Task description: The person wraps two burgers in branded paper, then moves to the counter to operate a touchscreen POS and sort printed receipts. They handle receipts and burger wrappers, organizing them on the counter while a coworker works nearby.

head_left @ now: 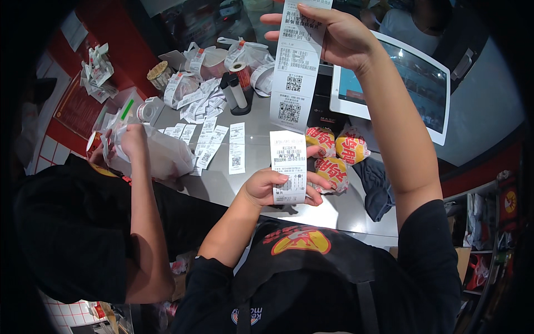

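My left hand [263, 188] holds a short printed paper receipt [288, 163] under its thumb, low over the metal counter. Higher up and farther out, my right hand [346, 37] pinches a longer printed receipt [294, 92] that hangs down with two square codes on it. The long slip's lower end comes close to the top of the short one; whether they touch I cannot tell. Just right of my left hand lie three wrapped round food items [331, 175] in yellow, red and white paper.
At left a co-worker's hand [134, 140] grips a white plastic bag [167, 154]. Loose receipts [237, 148] lie on the counter [258, 152]. Behind stand tied bags [250, 52] and a black dispenser [235, 96]. A touchscreen [417, 83] and dark cloth [375, 188] are at right.
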